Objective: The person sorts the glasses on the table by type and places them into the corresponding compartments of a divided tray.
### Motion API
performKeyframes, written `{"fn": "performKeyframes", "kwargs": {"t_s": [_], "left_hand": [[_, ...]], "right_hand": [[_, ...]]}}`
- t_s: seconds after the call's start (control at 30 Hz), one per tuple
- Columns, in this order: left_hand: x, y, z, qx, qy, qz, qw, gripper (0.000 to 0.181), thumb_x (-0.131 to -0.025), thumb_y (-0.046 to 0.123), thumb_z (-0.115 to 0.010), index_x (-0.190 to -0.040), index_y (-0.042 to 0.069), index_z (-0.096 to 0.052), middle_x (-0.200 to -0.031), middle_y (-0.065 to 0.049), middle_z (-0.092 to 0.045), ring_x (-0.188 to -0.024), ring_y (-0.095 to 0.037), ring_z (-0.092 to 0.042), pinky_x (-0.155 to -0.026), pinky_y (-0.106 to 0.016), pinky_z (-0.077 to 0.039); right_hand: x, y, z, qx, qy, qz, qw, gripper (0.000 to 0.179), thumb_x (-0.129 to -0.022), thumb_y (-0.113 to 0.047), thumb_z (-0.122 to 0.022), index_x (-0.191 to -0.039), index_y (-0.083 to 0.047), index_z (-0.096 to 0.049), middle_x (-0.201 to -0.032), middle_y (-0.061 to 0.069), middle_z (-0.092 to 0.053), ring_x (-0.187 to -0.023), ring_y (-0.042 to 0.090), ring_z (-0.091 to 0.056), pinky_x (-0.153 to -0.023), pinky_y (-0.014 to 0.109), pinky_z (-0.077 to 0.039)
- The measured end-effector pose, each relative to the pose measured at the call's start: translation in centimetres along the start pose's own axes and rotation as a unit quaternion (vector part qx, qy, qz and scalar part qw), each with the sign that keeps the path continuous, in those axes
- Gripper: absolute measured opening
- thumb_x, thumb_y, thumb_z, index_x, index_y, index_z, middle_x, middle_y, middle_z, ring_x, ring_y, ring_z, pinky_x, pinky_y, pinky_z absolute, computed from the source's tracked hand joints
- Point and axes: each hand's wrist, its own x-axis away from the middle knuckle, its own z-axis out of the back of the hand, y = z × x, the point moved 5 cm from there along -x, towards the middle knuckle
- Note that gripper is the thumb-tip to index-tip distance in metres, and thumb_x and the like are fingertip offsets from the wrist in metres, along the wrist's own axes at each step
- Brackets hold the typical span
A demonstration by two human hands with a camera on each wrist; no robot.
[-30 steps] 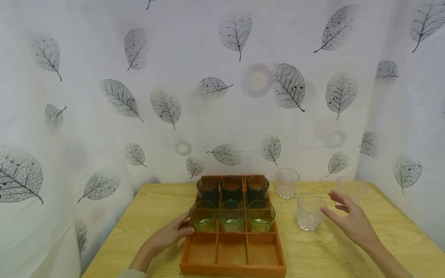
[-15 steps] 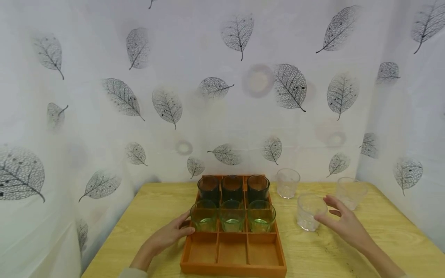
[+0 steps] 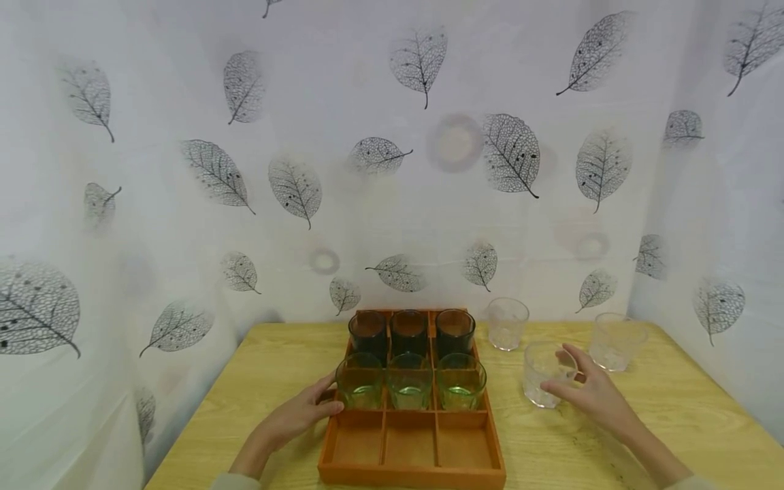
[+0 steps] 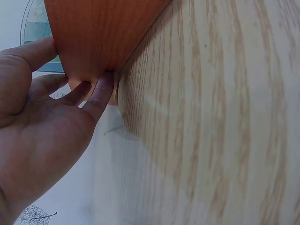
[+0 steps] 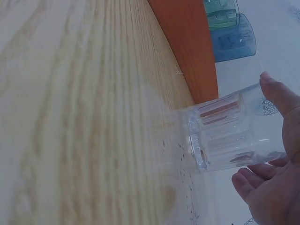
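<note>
A brown wooden divided tray [image 3: 412, 474] sits at the table's middle, its dark glasses [image 3: 408, 333] in the back row and green glasses [image 3: 409, 384] in the middle row. Against the tray's left side rests my left hand [image 3: 294, 415]; in the left wrist view its fingertips [image 4: 104, 84] touch the outer wall. My right hand [image 3: 597, 398] is around the upper part of a clear glass [image 3: 539, 381] standing upright on the table. Thumb and fingers lie on opposite sides of it. The right wrist view shows a small gap between some fingers [image 5: 243, 186] and the glass.
Two more clear glasses stand on the pale wooden table [image 3: 269, 361]: one glass [image 3: 507, 327] behind, near the tray, and another glass [image 3: 615, 344] farther right. A white leaf-print curtain [image 3: 429, 204] hangs along the back and sides.
My right hand has moved left from beside the far-right clear glass to around the nearest clear glass. My left hand, the tray and the glasses stay where they were.
</note>
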Motion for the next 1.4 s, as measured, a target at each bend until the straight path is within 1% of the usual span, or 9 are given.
{"fn": "performKeyframes", "kwargs": {"t_s": [0.13,0.27,0.43,0.53,0.77,1.0,1.2,1.3,1.4], "left_hand": [[0.0,0.0,0.0,-0.002,0.003,0.002,1.0,0.083,-0.107,0.033,-0.059,-0.166,0.003,-0.008,-0.162,-0.034,-0.025,-0.145,-0.049,-0.033,-0.113,-0.064,-0.033],[0.1,0.1,0.0,-0.004,0.009,0.006,0.9999,0.082,-0.107,0.033,-0.059,-0.166,0.003,-0.009,-0.161,-0.035,-0.025,-0.146,-0.051,-0.031,-0.113,-0.065,-0.032],[0.2,0.1,0.0,-0.003,0.009,0.009,0.9999,0.082,-0.107,0.032,-0.058,-0.166,0.004,-0.009,-0.162,-0.035,-0.023,-0.147,-0.052,-0.028,-0.113,-0.065,-0.032],[0.2,0.2,0.1,-0.004,0.009,0.009,0.9999,0.082,-0.107,0.032,-0.059,-0.166,0.004,-0.009,-0.162,-0.036,-0.023,-0.146,-0.052,-0.029,-0.113,-0.066,-0.032],[0.1,0.2,0.1,-0.003,0.008,0.01,0.9999,0.082,-0.107,0.032,-0.059,-0.166,0.005,-0.009,-0.162,-0.035,-0.023,-0.147,-0.052,-0.028,-0.113,-0.065,-0.032],[0.1,0.0,0.1,-0.001,0.007,0.013,0.9999,0.083,-0.107,0.032,-0.059,-0.166,0.003,-0.008,-0.162,-0.036,-0.023,-0.147,-0.052,-0.028,-0.113,-0.066,-0.032],[0.1,0.0,0.0,0.0,0.005,0.012,0.9999,0.083,-0.107,0.032,-0.059,-0.166,0.003,-0.008,-0.161,-0.035,-0.024,-0.146,-0.052,-0.029,-0.113,-0.066,-0.031],[0.1,0.1,0.0,0.002,0.003,0.009,0.9999,0.082,-0.107,0.032,-0.058,-0.166,0.003,-0.008,-0.162,-0.035,-0.024,-0.146,-0.051,-0.029,-0.113,-0.066,-0.031],[0.1,0.2,0.0,0.004,0.003,0.006,1.0,0.082,-0.107,0.031,-0.058,-0.166,0.003,-0.008,-0.162,-0.035,-0.022,-0.147,-0.051,-0.029,-0.114,-0.065,-0.031]], "right_hand": [[-0.2,0.0,-0.3,-0.002,0.005,0.004,1.0,0.09,-0.094,-0.026,-0.078,-0.157,0.01,-0.024,-0.147,0.032,-0.049,-0.129,0.043,-0.047,-0.088,0.016,-0.041],[-0.5,0.0,-0.3,-0.004,0.006,0.007,0.9999,0.089,-0.096,-0.027,-0.077,-0.157,0.01,-0.024,-0.148,0.031,-0.049,-0.131,0.038,-0.047,-0.088,0.017,-0.04],[-0.5,-0.1,-0.3,-0.002,0.016,0.01,0.9998,0.088,-0.095,-0.028,-0.078,-0.156,0.009,-0.028,-0.145,0.027,-0.053,-0.121,0.006,-0.051,-0.086,0.016,-0.042],[-0.3,-0.2,-0.2,-0.004,0.02,0.006,0.9998,0.088,-0.094,-0.029,-0.079,-0.157,0.008,-0.029,-0.146,0.027,-0.053,-0.117,-0.006,-0.049,-0.086,0.015,-0.043],[0.3,-0.7,0.4,0.001,0.016,-0.004,0.9999,0.088,-0.095,-0.029,-0.079,-0.158,0.005,-0.028,-0.148,0.024,-0.053,-0.118,-0.005,-0.05,-0.088,0.013,-0.043],[1.4,-1.7,1.1,0.014,0.012,0.002,0.9998,0.089,-0.094,-0.027,-0.079,-0.159,0.005,-0.027,-0.146,0.022,-0.055,-0.118,-0.011,-0.047,-0.09,0.013,-0.041],[2.4,-2.9,1.4,0.011,-0.001,0.004,0.9999,0.083,-0.094,-0.024,-0.079,-0.157,0.002,-0.032,-0.143,0.021,-0.057,-0.116,-0.013,-0.047,-0.088,0.013,-0.043],[2.8,-3.7,1.5,0.01,0.002,0.016,0.9998,0.077,-0.093,-0.022,-0.08,-0.154,-0.001,-0.038,-0.14,0.019,-0.06,-0.116,-0.011,-0.049,-0.088,0.013,-0.044],[3.4,-4.7,1.5,0.006,0.011,0.044,0.999,0.075,-0.09,-0.017,-0.082,-0.152,-0.002,-0.042,-0.136,0.014,-0.063,-0.115,-0.009,-0.052,-0.088,0.011,-0.043]]}}
